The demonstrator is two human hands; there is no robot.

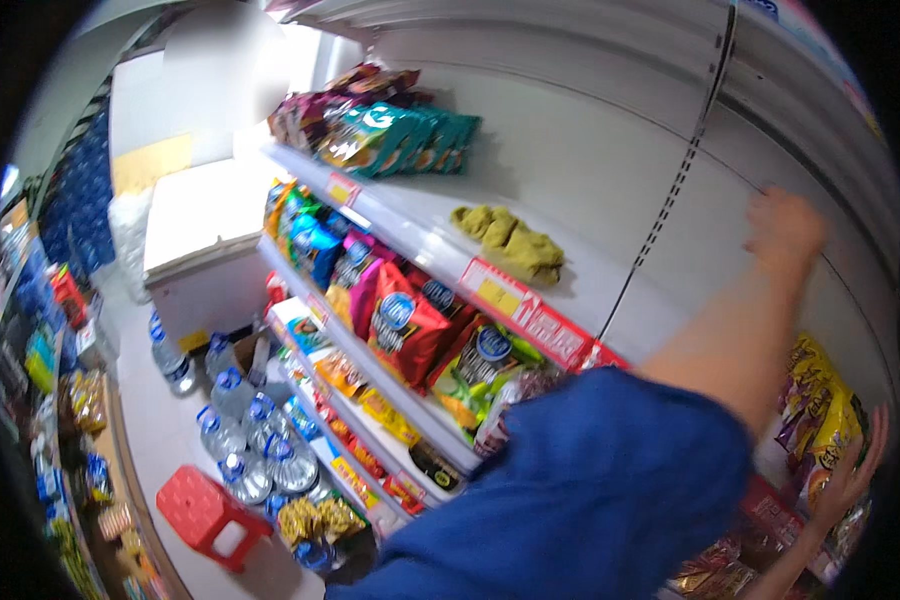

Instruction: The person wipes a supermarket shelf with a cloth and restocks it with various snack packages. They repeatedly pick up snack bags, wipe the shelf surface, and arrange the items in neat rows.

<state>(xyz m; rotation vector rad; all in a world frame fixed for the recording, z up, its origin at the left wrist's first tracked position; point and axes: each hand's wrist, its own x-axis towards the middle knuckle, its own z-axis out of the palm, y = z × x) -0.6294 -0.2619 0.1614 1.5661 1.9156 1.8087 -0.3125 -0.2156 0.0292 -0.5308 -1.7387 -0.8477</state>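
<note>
My left arm, in a blue sleeve, stretches across the shelving. My left hand (787, 223) is blurred and curled near the shelf's pale back panel (570, 139); whether its fingers enclose anything cannot be told. A crumpled yellow-green cloth (514, 244) lies on the upper shelf, well away from that hand. At the right edge my right hand (847, 476) has its fingers spread beside yellow snack bags (825, 409). Contact between that hand and the bags is unclear. Teal snack bags (401, 139) stand at the far end of the cloth's shelf.
Lower shelves hold colourful packets, among them a red chip bag (405, 326). Red price strips (517, 311) line the shelf edge. On the floor are a red plastic stool (202, 506) and several large water bottles (244, 476). A white chest (202, 210) stands beyond; stocked shelving runs along the left.
</note>
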